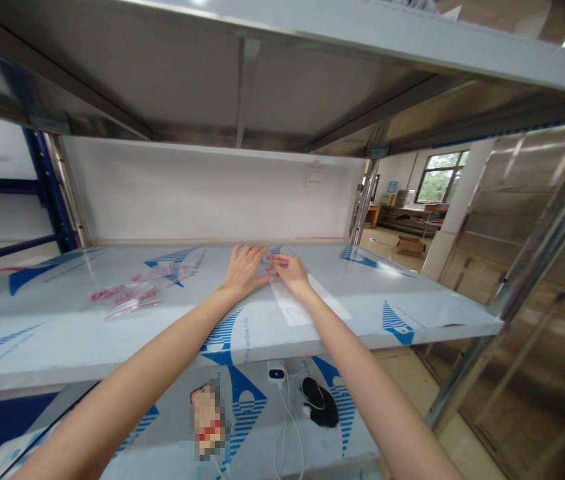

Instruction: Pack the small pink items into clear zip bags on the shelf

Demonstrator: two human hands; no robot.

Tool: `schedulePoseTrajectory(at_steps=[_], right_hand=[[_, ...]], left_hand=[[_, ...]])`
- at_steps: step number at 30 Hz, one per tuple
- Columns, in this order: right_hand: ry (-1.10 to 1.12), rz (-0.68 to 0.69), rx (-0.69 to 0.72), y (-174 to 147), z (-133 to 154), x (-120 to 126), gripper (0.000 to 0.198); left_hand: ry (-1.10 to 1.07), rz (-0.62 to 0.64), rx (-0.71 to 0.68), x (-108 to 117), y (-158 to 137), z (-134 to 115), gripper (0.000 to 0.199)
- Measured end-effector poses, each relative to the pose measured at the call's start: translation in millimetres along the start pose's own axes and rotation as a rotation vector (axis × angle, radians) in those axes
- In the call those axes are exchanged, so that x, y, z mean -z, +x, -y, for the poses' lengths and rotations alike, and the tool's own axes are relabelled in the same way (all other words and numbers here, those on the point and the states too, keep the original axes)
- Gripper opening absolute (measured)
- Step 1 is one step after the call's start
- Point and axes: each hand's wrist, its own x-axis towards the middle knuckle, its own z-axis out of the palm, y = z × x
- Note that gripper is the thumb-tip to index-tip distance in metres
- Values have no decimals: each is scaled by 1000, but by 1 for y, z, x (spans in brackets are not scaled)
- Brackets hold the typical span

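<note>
My left hand (247, 270) lies on the shelf with its fingers stretched out and spread, its fingertips and thumb at the edge of a small clear plastic bag (265, 264). The fingers of my right hand (290, 272) are pinched together on the right side of that bag; something reddish shows by the fingertips, too small to make out. Under my right hand and wrist a white paper sheet (290, 308) lies flat. To the left are several clear zip bags (135, 299) holding small pinkish-red pieces.
The shelf top (162, 340) is covered in blue-printed protective film. Another metal shelf (187, 87) hangs overhead. Metal posts (365, 200) stand at the corners. On the level below lie a blurred-out object (209, 420), a white device (276, 372) with cables, and a black item (320, 403).
</note>
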Motion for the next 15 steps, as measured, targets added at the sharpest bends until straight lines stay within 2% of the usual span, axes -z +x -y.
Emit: schedulePoseTrajectory(at_steps=[7,11,13,15], right_hand=[[36,31,-2,-2,6,6,29],[11,-155,-33,-3,9,23,31],[-104,-242,-56,-5,3,39,29],[-265,-232,-79,-9,-11,57,24]], left_hand=[[-47,-59,-26,1,0,5,47],[-119,-120,39,0,1,10,45],[-202,-152,80,1,2,10,44],[-316,-170,110,2,2,8,42]])
